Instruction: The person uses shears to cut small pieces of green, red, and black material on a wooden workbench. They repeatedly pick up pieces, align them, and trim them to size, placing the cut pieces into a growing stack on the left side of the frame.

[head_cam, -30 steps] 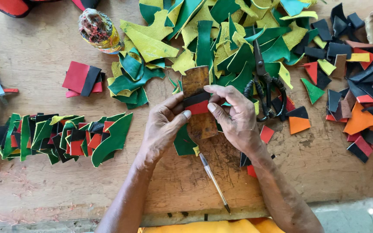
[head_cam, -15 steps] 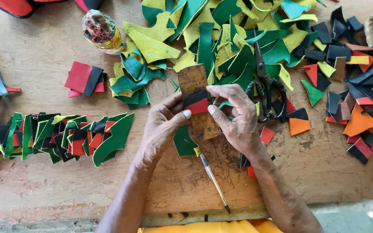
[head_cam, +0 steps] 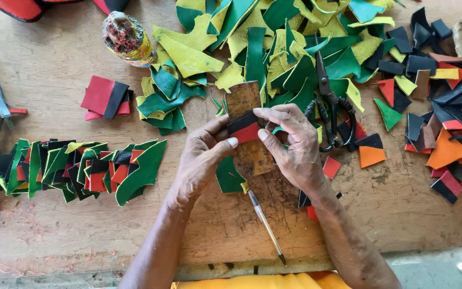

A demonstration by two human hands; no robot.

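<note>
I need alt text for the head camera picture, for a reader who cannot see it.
Two hands, left hand and right hand, press a black and red piece onto a brown board on a wooden table. Around them lie green and yellow scraps, scissors and a pen.

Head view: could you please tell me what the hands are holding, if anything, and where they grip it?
Both hands pinch a black-and-red piece laid across a brown block: the left hand at its left end, the right hand at its right end.

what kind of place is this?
Likely a small leather-craft workbench: heaps of cut green and yellow leather scraps, scissors, and a scarred wooden table.
</note>
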